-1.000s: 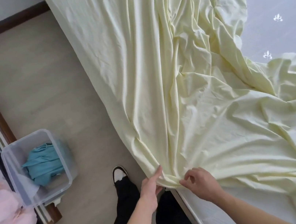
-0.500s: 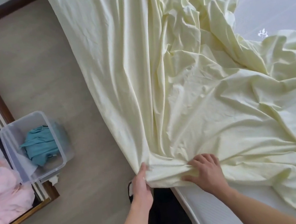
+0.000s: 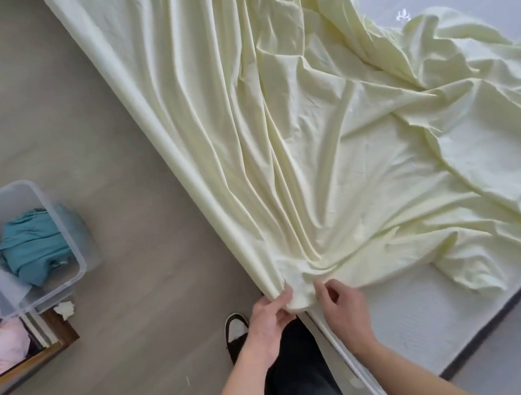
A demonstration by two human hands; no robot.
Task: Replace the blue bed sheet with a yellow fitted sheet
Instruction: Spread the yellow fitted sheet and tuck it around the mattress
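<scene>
Gripping one yellow fitted sheet [image 3: 328, 139] at the mattress [image 3: 439, 316] corner, two hands pinch it: left hand [image 3: 267, 323], right hand [image 3: 345, 311].

Bare forearms, no sleeves in sight; black trousers [image 3: 300, 380] at lower centre of the frame; a black shoe with white toe [image 3: 236, 331].

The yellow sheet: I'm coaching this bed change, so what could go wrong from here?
1. Both hands, left hand and right hand, pinch one small fold of the yellow sheet; the grip may slip under a pull.
2. The far side lies bunched, with bare mattress showing, so the sheet may end up skewed.
</scene>
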